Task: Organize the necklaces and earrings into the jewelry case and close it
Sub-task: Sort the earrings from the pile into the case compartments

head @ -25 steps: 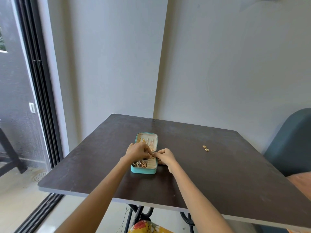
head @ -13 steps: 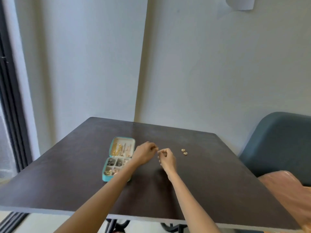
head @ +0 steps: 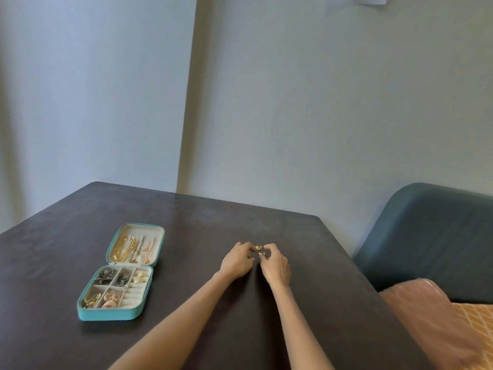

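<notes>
Head view: two hands' fingers (head: 246, 247) curl at two gold earrings (head: 260, 250), grip unclear.

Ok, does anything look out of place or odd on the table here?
Only two small gold earrings, loose on the table well right of the open jewelry case. Both hands, left and right, are at them. Nothing looks spilled or damaged.
</notes>
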{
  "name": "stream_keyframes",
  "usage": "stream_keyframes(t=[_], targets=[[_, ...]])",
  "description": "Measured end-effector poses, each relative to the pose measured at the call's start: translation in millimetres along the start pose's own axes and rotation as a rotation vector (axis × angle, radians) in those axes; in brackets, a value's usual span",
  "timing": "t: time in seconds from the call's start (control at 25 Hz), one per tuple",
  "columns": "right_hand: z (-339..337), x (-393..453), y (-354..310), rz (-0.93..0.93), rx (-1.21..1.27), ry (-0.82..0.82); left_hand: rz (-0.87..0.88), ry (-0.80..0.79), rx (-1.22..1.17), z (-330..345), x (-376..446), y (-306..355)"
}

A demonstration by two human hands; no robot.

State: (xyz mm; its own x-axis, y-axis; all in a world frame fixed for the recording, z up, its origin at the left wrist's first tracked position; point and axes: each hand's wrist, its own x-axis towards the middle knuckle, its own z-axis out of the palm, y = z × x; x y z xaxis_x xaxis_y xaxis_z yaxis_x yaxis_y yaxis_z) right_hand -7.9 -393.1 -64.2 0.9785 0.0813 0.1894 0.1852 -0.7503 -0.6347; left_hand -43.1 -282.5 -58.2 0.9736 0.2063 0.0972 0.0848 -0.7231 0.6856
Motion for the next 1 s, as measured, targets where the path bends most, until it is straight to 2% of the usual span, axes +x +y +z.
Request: stream_keyframes(t=[0.2,0.32,0.52,0.76,0.84,1.0], targets=[[4.5,11.0,1.4,0.023,-0.069,-0.045,0.003,0.036,0.092,8.2,8.8,-3.1],[-2.2,5.2,4.4,0.004,-0.018,-0.101,0.048,0.048,0.074,8.7,8.1,-5.7],[-20.0,-14.9,10.8,-0.006,0.479,-0.293,0.143,-0.009,-0.112,-4.9,0.7,-8.4],[-22.8,-45.9,-8.1,0.048,0.924,-0.294,0.186,0.135,-0.289,-39.9,-33.4,-4.7],[-22.2,-55.4,-18.7,0.002,0.993,-0.313,0.203,0.165,-0.301,-55.9,-46.7,-8.9],[-22.6,-70.7,-51.5,-0.153,0.923,-0.313,0.152,0.27,-0.369,-81.3,-69.8,-23.4]])
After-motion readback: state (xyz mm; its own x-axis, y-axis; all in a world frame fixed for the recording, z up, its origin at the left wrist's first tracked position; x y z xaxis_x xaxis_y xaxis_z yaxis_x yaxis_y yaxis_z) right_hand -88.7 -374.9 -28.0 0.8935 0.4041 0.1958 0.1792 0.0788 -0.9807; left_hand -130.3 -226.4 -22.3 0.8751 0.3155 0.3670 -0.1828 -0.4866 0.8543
